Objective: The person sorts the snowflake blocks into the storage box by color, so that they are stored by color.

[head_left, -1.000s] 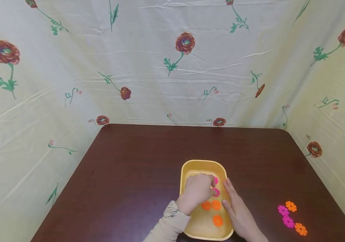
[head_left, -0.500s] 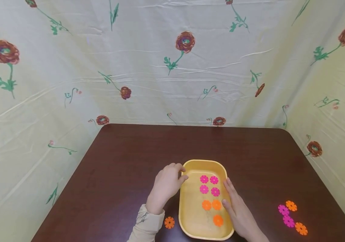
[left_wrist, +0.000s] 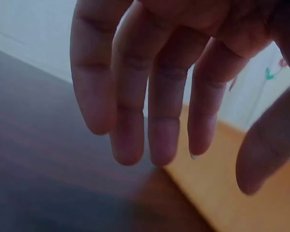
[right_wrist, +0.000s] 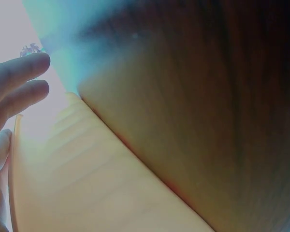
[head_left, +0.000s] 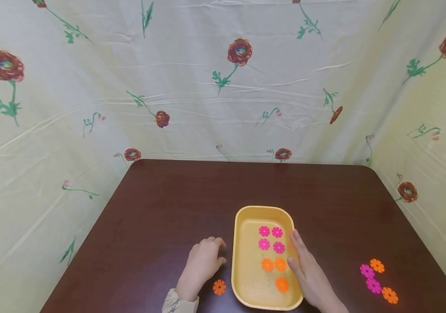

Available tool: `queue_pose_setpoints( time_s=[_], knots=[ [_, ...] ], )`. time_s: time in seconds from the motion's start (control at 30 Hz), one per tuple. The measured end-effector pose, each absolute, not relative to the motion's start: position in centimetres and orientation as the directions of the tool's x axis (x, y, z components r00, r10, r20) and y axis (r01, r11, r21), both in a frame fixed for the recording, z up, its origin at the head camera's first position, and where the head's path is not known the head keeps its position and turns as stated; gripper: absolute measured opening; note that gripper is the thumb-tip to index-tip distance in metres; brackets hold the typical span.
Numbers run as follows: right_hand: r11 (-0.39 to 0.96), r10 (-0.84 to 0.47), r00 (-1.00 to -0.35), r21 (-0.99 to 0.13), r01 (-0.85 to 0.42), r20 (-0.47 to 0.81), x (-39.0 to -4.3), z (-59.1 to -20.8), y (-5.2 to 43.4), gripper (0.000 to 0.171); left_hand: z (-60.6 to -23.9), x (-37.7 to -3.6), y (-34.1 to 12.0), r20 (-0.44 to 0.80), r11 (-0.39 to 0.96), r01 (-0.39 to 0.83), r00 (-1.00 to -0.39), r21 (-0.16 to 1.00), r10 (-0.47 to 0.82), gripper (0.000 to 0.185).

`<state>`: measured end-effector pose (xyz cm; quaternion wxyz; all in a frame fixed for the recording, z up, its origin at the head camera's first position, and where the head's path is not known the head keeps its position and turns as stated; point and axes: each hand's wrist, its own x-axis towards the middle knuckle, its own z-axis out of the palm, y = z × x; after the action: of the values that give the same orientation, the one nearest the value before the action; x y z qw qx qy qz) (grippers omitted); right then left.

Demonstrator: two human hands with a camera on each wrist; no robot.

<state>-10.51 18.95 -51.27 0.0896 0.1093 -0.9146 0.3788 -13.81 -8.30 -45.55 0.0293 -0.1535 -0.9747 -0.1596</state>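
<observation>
Now your left hand (head_left: 201,267) is out of the yellow tray (head_left: 242,278) and hangs just above the dark table (head_left: 176,200) to the tray's left, fingers loosely bent and holding nothing; the left wrist view shows the fingers (left_wrist: 130,130) slack over the wood with the tray edge beyond them. A second ago that hand was inside the tray among the pink pieces, and half a second ago it was at the tray's far left corner, so it has drawn back toward you and left its piece behind. What it left is four pink gear discs (head_left: 271,238) lying in a two-by-two block at the far end of the tray, with three orange gear discs (head_left: 276,270) below them, two side by side and one alone nearer you. My reading is that the pink block is finished and the orange set is the part with a gap. A loose orange gear disc (head_left: 219,287) lies on the table just beside your left hand, between its wrist and the tray wall, untouched. Your right hand (head_left: 309,274) has not shifted: it lies flat along the tray's right rim, fingers straight, steadying it and gripping nothing. Farther right on the table sit four spare discs (head_left: 377,280), two pink and two orange, well apart from both hands.
</observation>
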Motion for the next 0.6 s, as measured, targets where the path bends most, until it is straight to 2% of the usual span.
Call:
queue_pose_setpoints(
  time_s=[0.3,0.6],
  knots=[
    [0.694,-0.129,-0.967,-0.676,-0.248,0.222,-10.5,-51.3,18.9,0.056,-47.4,-11.9,-9.3,0.044,0.892,0.387,-0.921,0.235,0.388,0.035],
    [0.700,-0.129,-0.964,-0.668,-0.254,0.231,-10.6,-51.4,19.0,0.056,-48.4,-10.5,-9.6,0.023,0.889,0.421,-0.905,0.178,0.424,0.041]
  ],
)
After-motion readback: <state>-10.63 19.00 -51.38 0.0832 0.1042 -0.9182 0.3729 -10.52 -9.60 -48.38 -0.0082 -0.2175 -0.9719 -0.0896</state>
